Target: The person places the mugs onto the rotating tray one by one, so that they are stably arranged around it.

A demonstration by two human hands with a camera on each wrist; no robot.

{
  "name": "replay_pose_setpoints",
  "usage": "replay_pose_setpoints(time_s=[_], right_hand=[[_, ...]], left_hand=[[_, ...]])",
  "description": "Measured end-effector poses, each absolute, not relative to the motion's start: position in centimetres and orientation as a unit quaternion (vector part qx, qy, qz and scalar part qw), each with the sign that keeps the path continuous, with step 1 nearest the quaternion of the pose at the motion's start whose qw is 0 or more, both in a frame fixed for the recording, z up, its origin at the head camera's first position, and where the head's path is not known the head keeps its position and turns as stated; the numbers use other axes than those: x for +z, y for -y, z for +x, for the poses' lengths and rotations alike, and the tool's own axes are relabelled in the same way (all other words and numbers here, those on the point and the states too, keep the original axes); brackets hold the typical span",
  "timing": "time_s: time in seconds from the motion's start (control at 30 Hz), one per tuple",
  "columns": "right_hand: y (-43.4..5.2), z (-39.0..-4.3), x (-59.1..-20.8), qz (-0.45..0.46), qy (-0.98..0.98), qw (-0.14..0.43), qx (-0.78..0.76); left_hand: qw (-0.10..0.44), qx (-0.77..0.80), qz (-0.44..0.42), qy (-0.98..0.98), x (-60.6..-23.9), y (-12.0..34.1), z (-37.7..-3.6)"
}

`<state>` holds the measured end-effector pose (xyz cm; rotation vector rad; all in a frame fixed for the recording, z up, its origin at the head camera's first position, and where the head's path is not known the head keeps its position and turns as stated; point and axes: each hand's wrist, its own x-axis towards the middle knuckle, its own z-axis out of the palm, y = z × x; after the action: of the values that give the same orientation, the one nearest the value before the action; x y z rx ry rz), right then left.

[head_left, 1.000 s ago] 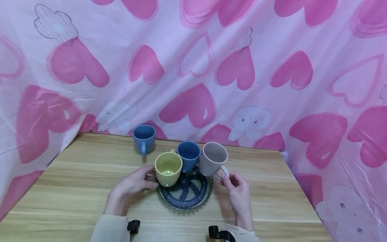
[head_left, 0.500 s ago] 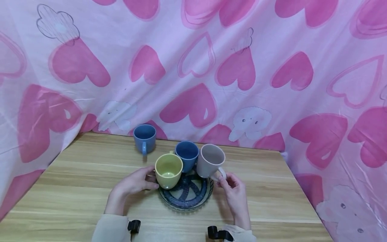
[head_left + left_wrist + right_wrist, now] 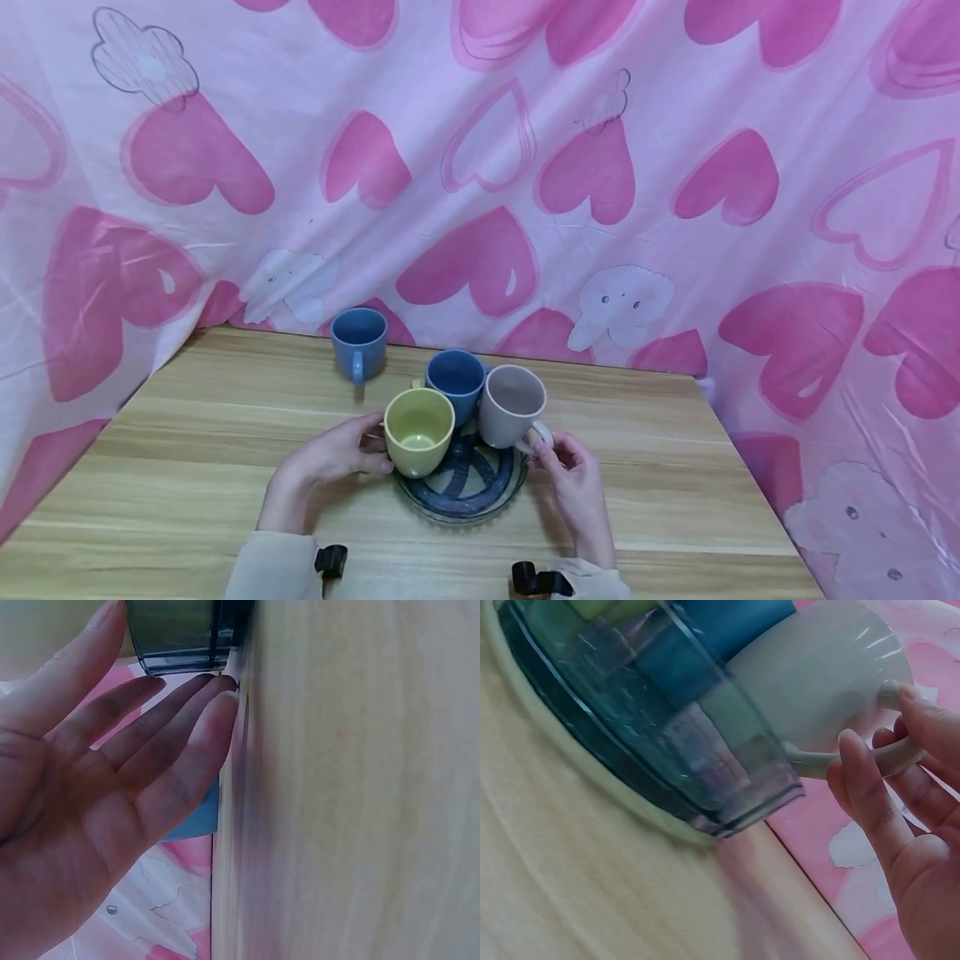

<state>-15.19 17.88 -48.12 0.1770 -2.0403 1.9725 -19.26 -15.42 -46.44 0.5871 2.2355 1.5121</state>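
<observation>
A glass dish (image 3: 461,507) with a dark blue pattern stands on the table. In it are a yellow mug (image 3: 417,433) at the left, a blue mug (image 3: 455,387) at the back and a pale grey mug (image 3: 512,407) at the right, crowded together. My left hand (image 3: 341,450) rests at the dish's left side beside the yellow mug; in the left wrist view its fingers (image 3: 184,780) are extended, fingertips by the dish's lower edge. My right hand (image 3: 573,479) pinches the grey mug's handle (image 3: 896,756) between thumb and fingers. That mug looks slightly tilted; its base is partly hidden.
A second blue mug (image 3: 358,343) stands apart at the back left, its handle facing me. A pink heart-patterned cloth (image 3: 465,250) hangs behind and around the wooden table (image 3: 660,500).
The grey mug has shifted left and nearer, with my right hand moving along. The blue mug in the dish has slid left, and the yellow one has come slightly nearer. My left hand barely moved.
</observation>
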Motion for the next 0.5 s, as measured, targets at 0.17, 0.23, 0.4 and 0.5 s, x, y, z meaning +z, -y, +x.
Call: replay_pose_setpoints(time_s=[0.17, 0.23, 0.4, 0.5], right_hand=[[-17.54, -15.47, -48.47, 0.031, 0.712, 0.138, 0.687], [-17.35, -15.71, -48.62, 0.025, 0.717, 0.137, 0.683], [-17.11, -16.12, -48.84, 0.022, 0.721, 0.139, 0.679], [-17.19, -16.15, -48.91, 0.014, 0.725, 0.138, 0.675]], left_hand=[[0.195, 0.532, 0.209, -0.797, -46.26, 15.37, -19.19], [0.194, 0.53, 0.213, -0.797, -46.21, 15.44, -19.15], [0.195, 0.532, 0.225, -0.792, -46.27, 15.55, -19.23], [0.194, 0.526, 0.223, -0.797, -46.29, 15.45, -19.36]])
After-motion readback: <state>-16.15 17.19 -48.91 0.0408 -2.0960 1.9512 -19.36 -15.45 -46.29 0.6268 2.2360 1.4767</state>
